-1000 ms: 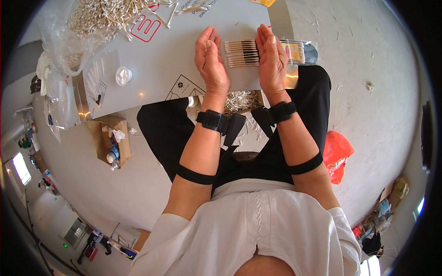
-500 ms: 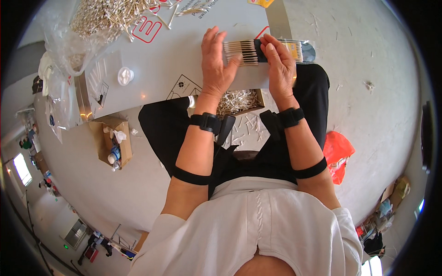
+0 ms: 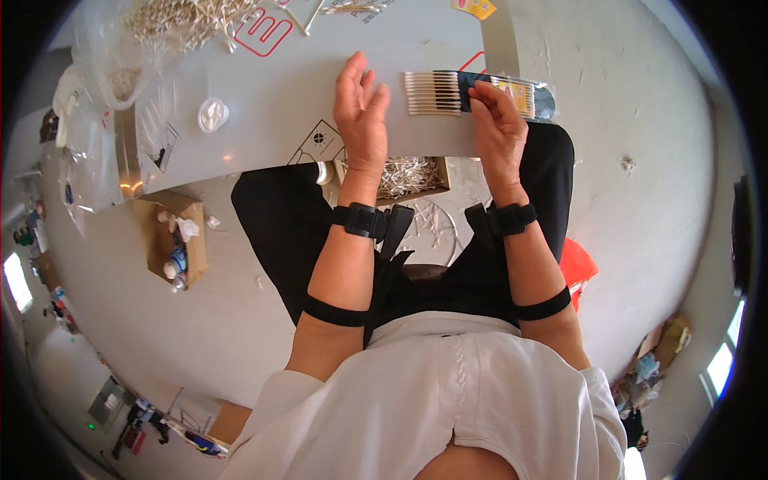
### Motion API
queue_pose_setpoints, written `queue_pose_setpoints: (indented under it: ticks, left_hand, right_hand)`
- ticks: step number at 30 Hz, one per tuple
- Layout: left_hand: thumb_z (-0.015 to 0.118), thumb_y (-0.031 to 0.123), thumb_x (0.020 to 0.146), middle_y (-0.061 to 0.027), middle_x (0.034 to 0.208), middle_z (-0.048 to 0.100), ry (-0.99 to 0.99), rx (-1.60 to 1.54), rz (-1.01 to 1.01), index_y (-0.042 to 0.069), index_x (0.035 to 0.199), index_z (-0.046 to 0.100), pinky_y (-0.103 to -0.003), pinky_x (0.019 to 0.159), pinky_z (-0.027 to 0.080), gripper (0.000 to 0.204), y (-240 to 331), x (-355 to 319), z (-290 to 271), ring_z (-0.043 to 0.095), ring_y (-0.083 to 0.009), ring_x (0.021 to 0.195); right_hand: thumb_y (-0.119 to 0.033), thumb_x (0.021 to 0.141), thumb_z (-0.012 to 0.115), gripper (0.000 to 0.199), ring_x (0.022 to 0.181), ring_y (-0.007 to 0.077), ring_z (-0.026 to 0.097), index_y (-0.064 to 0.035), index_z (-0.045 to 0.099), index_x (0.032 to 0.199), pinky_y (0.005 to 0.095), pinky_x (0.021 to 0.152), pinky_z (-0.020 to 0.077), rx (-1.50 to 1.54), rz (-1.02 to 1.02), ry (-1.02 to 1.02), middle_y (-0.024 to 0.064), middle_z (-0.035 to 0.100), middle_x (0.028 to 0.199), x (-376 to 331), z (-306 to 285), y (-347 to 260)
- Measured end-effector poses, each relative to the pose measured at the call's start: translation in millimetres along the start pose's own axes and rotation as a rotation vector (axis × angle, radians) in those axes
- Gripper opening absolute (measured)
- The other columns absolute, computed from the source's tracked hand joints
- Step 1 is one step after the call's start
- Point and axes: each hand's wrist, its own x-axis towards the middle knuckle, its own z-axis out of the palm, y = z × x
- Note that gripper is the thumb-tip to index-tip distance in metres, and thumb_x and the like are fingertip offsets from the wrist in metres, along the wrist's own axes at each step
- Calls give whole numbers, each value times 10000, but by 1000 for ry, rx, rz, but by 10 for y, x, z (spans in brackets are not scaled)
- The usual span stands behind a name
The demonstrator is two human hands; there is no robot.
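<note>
Loosely, the right hand (image 3: 503, 132) curls over the swab pack (image 3: 463, 94).

An open cardboard box (image 3: 150, 232) is standing on the floor (image 3: 232, 328), holding crumpled white paper (image 3: 188, 230) and a bottle (image 3: 176, 262), while a red bag (image 3: 578, 268) is lying farther right.

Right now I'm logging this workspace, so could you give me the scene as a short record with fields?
Left hand: open, no object visible in it
Right hand: at the dark band; grip unclear
Swab row: side by side on the table, between the hands
Loose swabs: heaped at upper left
Small cup: white, left of the left hand
Floor: brown carton at left, red bag at right
</note>
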Motion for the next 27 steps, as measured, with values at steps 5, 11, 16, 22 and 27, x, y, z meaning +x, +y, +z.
queue_pose_setpoints:
  ticks: [5, 11, 16, 22, 27]
  left_hand:
    - [497, 149, 1006, -152, 1384, 511, 195, -604, -106, -2, 1339, 494, -433, 1116, 367, 366, -65, 44, -109, 490, -289, 1294]
    - [463, 246, 1041, -146, 1347, 531, 234, -758, -167, 10, 1313, 493, -420, 1089, 387, 361, 12, 63, -70, 512, -272, 1271]
    - [463, 248, 1044, -147, 1344, 533, 300, -880, -181, 7, 1302, 498, -410, 1082, 392, 356, 7, 55, -21, 521, -267, 1262]
    - [473, 251, 1041, -153, 1355, 530, 307, -941, -209, 3, 1316, 489, -403, 1079, 391, 371, 5, 56, 6, 525, -262, 1255]
    - [496, 258, 1032, -155, 1364, 526, 293, -935, -206, -5, 1324, 483, -398, 1080, 386, 393, 22, 71, -15, 518, -262, 1271]
  right_hand:
    - [-7, 939, 596, 258, 1020, 113, 608, 20, 626, 1193, 300, 1062, 393, -29, -60, 32, 56, 691, 1053, -56, 22, -7]
    - [-17, 960, 583, 240, 1035, 121, 605, 2, 628, 1195, 252, 959, 459, -153, -66, 53, 61, 664, 1103, -65, 46, -45]
    - [-27, 948, 601, 216, 1019, 117, 605, -5, 634, 1160, 252, 942, 461, -397, -112, 112, 52, 666, 1087, -63, 89, -42]
    - [-43, 961, 570, 192, 1015, 130, 593, -2, 639, 1136, 274, 946, 458, -572, -176, 115, 58, 662, 1082, -11, 63, -13]
    - [-43, 969, 548, 187, 985, 122, 588, -6, 644, 1126, 270, 931, 459, -545, -135, 144, 53, 659, 1074, -26, 51, -18]
